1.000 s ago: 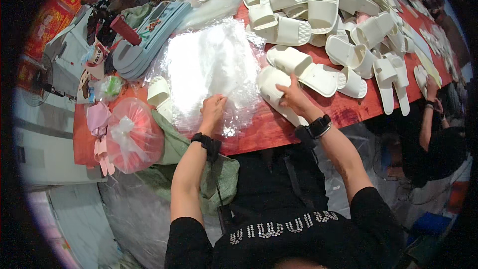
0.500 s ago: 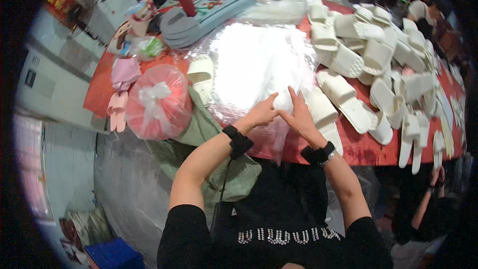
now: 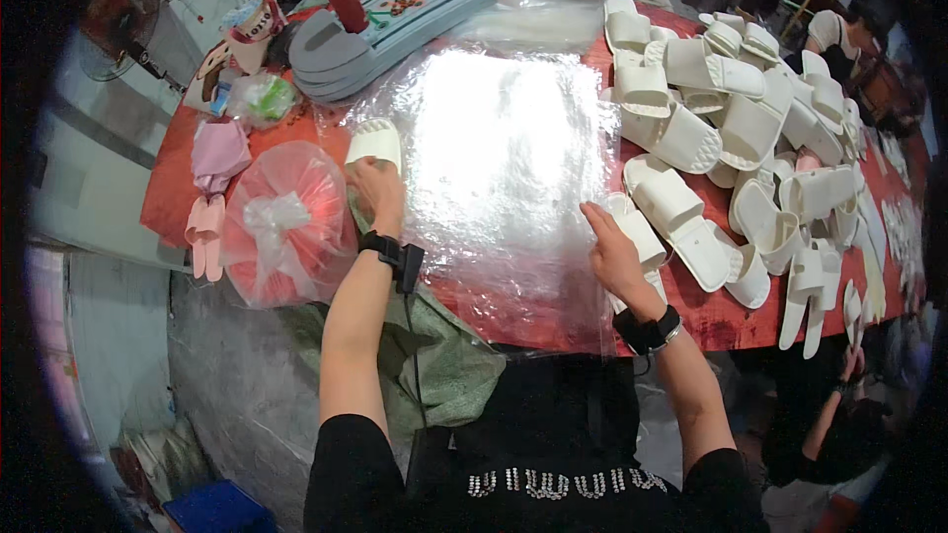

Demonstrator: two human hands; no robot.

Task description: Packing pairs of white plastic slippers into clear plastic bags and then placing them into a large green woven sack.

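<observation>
A stack of clear plastic bags (image 3: 494, 266) lies flat in front of me, shining brightly under the light. On its left side, my left hand (image 3: 378, 190) has its fingers curled over a cream-white slide slipper (image 3: 375, 141) and covers the slipper's near part. My right hand (image 3: 616, 259) rests at the right edge of the bags, fingers stretched out and close together. Beside it, partly hidden by that hand, lies another white slipper (image 3: 637, 227). I cannot tell whether the right fingertips touch that slipper.
A pile of white slippers (image 3: 750, 123) covers the right side of the red table (image 3: 464, 311). At left stand a tied bag of red material (image 3: 286, 237), pink slippers (image 3: 206, 227) and a grey-blue bag sealer (image 3: 395, 25). Green woven cloth (image 3: 444, 375) hangs over the front edge.
My hands were close together over the bags' near middle. The left has moved left onto the slipper, and the right has shifted right and nearer. The bags now spread closer to the front edge.
</observation>
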